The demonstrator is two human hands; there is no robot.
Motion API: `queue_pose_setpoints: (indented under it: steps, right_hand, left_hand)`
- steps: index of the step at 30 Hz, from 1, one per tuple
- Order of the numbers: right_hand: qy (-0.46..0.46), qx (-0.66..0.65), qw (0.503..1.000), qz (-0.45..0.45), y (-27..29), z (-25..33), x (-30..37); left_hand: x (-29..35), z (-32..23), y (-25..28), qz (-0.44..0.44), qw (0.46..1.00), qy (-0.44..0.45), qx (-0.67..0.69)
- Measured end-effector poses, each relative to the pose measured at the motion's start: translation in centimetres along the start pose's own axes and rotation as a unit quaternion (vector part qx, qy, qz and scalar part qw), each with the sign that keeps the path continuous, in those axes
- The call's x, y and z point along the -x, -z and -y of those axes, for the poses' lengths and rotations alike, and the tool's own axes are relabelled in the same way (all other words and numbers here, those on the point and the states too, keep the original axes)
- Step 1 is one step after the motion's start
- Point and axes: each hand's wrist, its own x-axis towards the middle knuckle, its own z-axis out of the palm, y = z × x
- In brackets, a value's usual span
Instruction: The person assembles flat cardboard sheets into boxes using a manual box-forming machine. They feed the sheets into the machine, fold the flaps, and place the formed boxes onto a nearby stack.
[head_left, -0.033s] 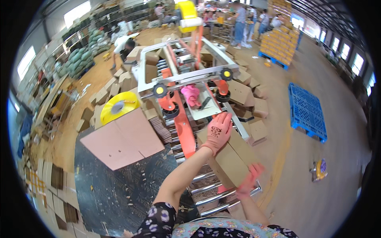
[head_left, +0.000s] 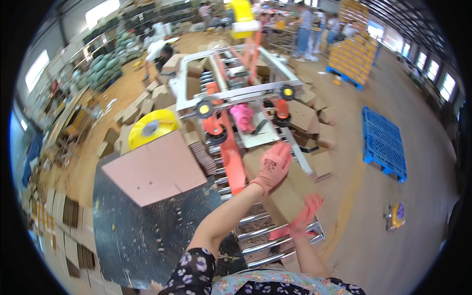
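Observation:
A brown cardboard box (head_left: 296, 191) lies on the metal rollers of a conveyor (head_left: 260, 231), close in front of me. My left hand (head_left: 274, 169), in a pink work glove, rests on top of the box with its fingers stretched toward the far end. At the near right corner of the box is my right hand (head_left: 305, 215), also in a pink glove, its fingers extended and apart against the cardboard. Just beyond the box stands a box-taping machine (head_left: 236, 93) with a white frame, orange parts and black knobs. A bundled pink cloth or glove (head_left: 242, 117) sits on it.
Left of the rollers is a dark board (head_left: 157, 236) with a pinkish flat panel (head_left: 155, 169) and a yellow tape roll (head_left: 153, 129). Cardboard boxes (head_left: 302, 118) surround the machine. A blue pallet (head_left: 384, 143) lies right. A person (head_left: 158, 51) bends over at the far left.
My right hand, blurred before, now shows its fingers more plainly against the box. The view has shifted slightly; my left hand stays on the box.

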Motion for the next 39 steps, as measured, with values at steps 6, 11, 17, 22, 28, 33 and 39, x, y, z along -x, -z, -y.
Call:
queue_pose_setpoints:
  steps: [6,11,17,22,28,33,39]
  right_hand:
    - [0.066,0.008,0.996,0.055,-6.3,1.3,-0.5]
    - [0.001,-0.253,0.932,0.258,-7.1,8.6,3.6]
    - [0.205,-0.331,0.834,0.391,-7.3,16.3,7.1]
    - [0.289,-0.252,0.892,0.239,-4.6,22.3,-0.9]
    - [0.283,-0.12,0.853,0.422,-5.5,24.4,0.4]
    - [0.4,-0.27,0.825,0.296,-4.4,22.8,-1.6]
    - [0.393,-0.356,0.798,0.287,-4.0,22.1,-2.4]
  left_hand:
    - [6.4,11.9,18.1,0.034,0.931,0.019,-0.363]
    - [13.7,23.7,38.9,0.14,0.832,0.273,-0.463]
    - [20.9,19.1,43.8,0.16,0.894,0.019,-0.419]
    - [12.5,-7.4,38.0,0.186,0.917,0.093,-0.34]
    - [17.0,-11.9,34.6,0.187,0.939,0.107,-0.268]
    - [15.4,-12.7,35.9,0.272,0.94,0.202,-0.033]
    - [15.0,-7.5,35.8,0.309,0.874,0.215,-0.307]
